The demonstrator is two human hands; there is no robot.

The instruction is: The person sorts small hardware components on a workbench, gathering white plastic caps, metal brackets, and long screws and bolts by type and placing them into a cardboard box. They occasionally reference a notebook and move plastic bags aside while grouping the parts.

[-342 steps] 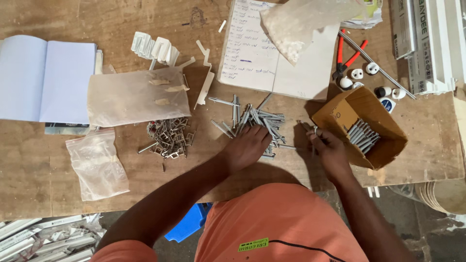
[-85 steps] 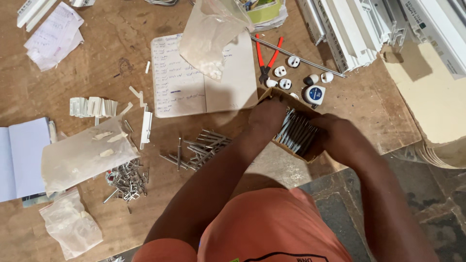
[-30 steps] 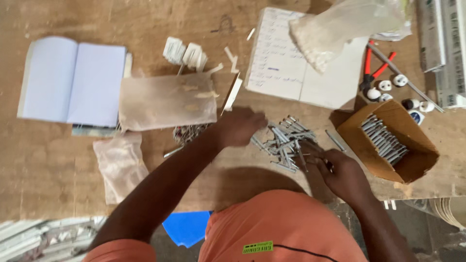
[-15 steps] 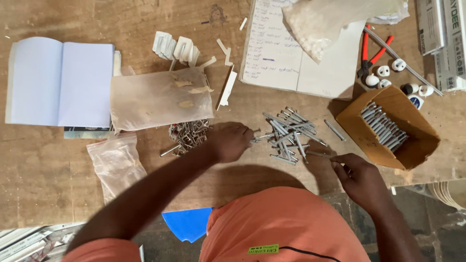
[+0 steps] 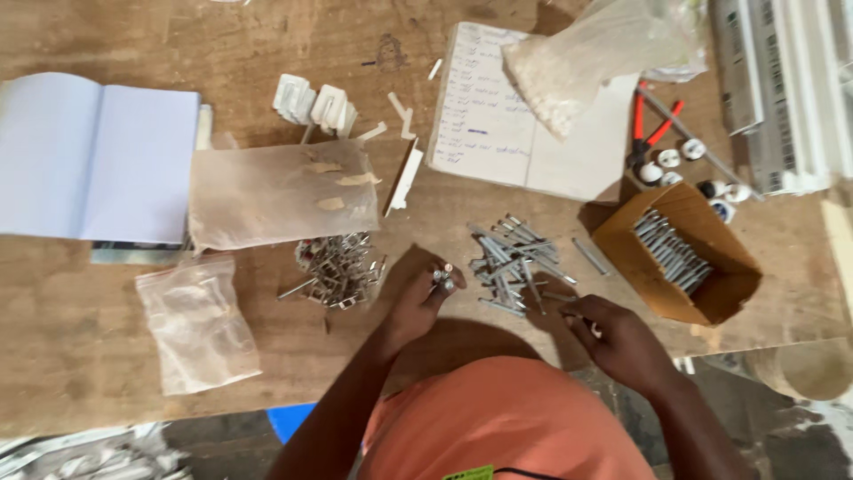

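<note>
— Bolts (image 5: 515, 267) are what we see in a loose grey heap on the wooden table (image 5: 107, 356), just ahead of the person in the orange shirt (image 5: 506, 418).

— And the hands? We make out the left hand (image 5: 418, 293) curled near the table edge, fingers closed around a small bunch of bolts (image 5: 442, 279) whose ends stick up past the fingertips.

— Yes, and the right hand (image 5: 617, 333) sits at the near right of the heap, fingers drawn in, pinching what looks to us like one bolt between thumb and fingertip; it is too small to be sure.

— Left of the left hand we find a second pile, tangled metal clips (image 5: 336, 267), touching the edge of a cloudy plastic bag (image 5: 280, 191) lying flat.

— Another clear plastic pouch (image 5: 197, 324) lies nearer the table edge, well to the left.

— On the right we see an open cardboard box (image 5: 702, 284) with more bolts lined up inside, just beside the heap.

— Behind it, red-handled pliers (image 5: 653, 133) and a few small white knobs (image 5: 671, 160).

— Further back, a written notepad (image 5: 480, 124) with a bag of white pieces (image 5: 586, 62) resting on it, and an open blank notebook (image 5: 93, 156) far left.
</note>
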